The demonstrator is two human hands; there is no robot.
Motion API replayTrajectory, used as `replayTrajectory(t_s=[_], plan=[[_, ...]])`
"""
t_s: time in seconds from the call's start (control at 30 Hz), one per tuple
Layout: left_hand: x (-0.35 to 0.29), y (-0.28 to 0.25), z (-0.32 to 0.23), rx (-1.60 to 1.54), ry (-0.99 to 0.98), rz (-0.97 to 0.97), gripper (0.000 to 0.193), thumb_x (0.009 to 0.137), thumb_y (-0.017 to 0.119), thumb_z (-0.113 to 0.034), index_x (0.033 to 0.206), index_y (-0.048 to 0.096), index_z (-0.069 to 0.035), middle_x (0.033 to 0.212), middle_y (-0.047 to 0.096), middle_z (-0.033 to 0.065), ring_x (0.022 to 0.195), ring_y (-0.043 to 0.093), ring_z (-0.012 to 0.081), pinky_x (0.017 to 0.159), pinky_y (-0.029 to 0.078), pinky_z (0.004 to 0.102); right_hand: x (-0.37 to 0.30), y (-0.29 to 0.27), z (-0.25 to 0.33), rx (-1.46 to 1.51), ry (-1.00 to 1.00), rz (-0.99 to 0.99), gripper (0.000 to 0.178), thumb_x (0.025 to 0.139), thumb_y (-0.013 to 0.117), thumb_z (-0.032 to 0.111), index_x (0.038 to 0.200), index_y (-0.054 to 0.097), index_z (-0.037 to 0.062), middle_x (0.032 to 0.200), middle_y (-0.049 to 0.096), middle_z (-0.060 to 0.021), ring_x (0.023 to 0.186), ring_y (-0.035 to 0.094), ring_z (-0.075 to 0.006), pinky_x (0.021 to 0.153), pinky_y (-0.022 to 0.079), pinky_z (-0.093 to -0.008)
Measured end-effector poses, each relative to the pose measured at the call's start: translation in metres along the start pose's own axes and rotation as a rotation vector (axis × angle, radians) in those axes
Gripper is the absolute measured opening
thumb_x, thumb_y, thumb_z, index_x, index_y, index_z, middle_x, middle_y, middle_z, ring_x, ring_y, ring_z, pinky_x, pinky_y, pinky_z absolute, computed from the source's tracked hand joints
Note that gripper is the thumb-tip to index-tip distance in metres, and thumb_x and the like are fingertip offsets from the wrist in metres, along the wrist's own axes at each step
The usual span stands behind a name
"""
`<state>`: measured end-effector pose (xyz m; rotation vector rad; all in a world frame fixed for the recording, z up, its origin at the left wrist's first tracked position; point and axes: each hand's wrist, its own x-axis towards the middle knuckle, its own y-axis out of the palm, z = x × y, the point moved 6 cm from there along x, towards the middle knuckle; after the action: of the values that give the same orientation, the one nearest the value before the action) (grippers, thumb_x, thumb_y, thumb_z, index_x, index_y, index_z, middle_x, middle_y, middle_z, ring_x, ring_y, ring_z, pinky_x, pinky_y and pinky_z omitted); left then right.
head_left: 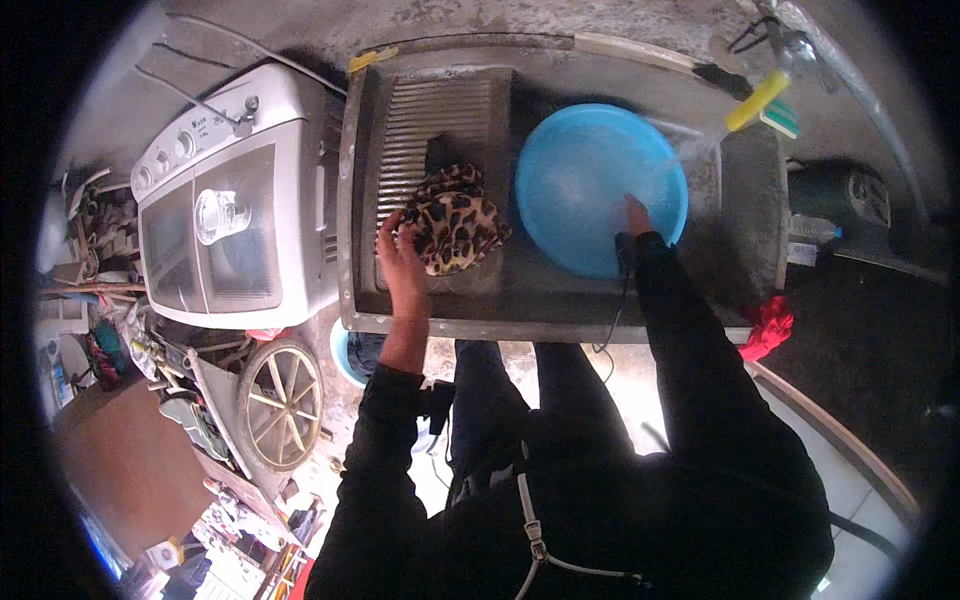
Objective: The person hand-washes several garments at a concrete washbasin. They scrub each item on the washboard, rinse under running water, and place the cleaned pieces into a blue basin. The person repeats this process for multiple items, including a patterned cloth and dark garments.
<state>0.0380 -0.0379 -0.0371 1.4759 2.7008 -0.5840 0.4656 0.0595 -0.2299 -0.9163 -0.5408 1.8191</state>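
Observation:
A leopard-print cloth (453,222) lies bunched on the ribbed washboard part of a grey stone sink (606,297). At its left edge is my left hand (402,270), with its fingers apart and touching or very near the fabric; I cannot tell which. To the right, a round blue basin (553,235) stands in the sink with water in it. Water runs into it from a yellow hose end (757,101) on the tap. My right hand (637,216) is over the near right part of the basin, its fingers too small and partly hidden to read.
Left of the sink stands a white twin-tub washing machine (290,210) with a clear container (221,216) on its lid. A spoked wheel (281,405) leans below it. Red cloth (769,328) hangs at the sink's near right corner. A plastic bottle (815,229) is further right.

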Motion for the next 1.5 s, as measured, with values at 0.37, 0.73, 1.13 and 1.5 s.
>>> replayTrajectory(t_s=[0.37,0.73,1.13,1.5], plan=[[0.024,0.048,-0.017,0.579,0.397,-0.102,0.034,0.097,0.043,-0.027,0.123,0.057,-0.010,0.137,0.043,0.0216,0.126,0.039,0.0405,0.103,0.033,0.0481,-0.021,0.013,0.335,0.457,-0.329,-0.244,0.039,0.095,0.047,0.026,0.123,0.054,-0.0001,0.123,0.054,-0.0218,0.116,0.051,-0.0365,0.099,0.039,-0.0464],[0.106,0.089,-0.013,0.787,0.736,0.169,0.011,0.086,0.051,-0.016,0.090,0.054,-0.006,0.087,0.057,0.0143,0.084,0.055,0.0333,0.071,0.045,0.0461,0.053,0.050,0.346,-0.177,-0.503,-0.379,0.026,0.084,0.054,0.013,0.106,0.055,0.0002,0.105,0.055,-0.0192,0.101,0.051,-0.0370,0.091,0.040,-0.0472],[0.030,0.050,0.008,0.522,0.797,0.535,0.013,0.085,0.053,-0.009,0.097,0.054,-0.005,0.098,0.058,0.0168,0.091,0.054,0.0373,0.074,0.043,0.0466,-0.020,0.042,0.347,0.032,-0.365,-0.191,0.025,0.090,0.051,0.017,0.105,0.062,0.0009,0.119,0.055,-0.0193,0.110,0.050,-0.0387,0.092,0.041,-0.0444],[0.069,0.046,-0.012,0.379,0.427,0.024,0.037,0.096,0.045,-0.032,0.110,0.061,-0.002,0.129,0.049,0.0179,0.117,0.045,0.0375,0.100,0.034,0.0485,0.007,0.044,0.338,0.113,-0.498,-0.303,0.034,0.083,0.057,0.014,0.115,0.056,0.0040,0.123,0.052,-0.0170,0.111,0.049,-0.0375,0.095,0.040,-0.0488]])
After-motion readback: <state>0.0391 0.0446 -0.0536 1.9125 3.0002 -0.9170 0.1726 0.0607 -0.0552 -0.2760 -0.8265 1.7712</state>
